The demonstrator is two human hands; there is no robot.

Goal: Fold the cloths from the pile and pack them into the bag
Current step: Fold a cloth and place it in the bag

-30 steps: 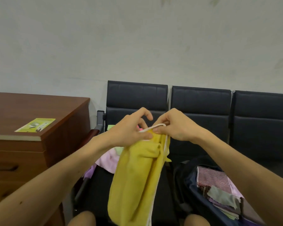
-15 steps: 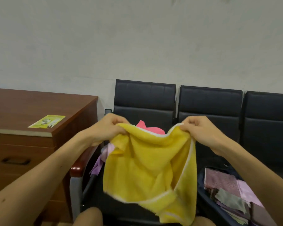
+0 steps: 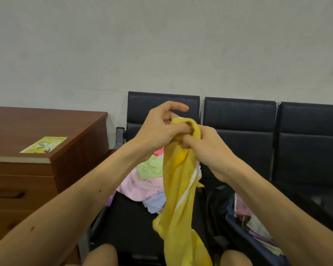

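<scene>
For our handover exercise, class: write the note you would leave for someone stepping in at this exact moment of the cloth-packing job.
Left hand: grips the top of the yellow cloth, index finger raised free.
Right hand: pinches the same top edge, right beside the left.
The yellow cloth hangs bunched lengthwise between the knees, not yet folded flat.
Pile of cloths: pink, green and blue ones lie loose on the left seat.
Bag: open on the next seat, with folded cloths already inside.
Done: several cloths packed.
Left: finish folding the yellow one, pack it, then work through the pile.
</scene>
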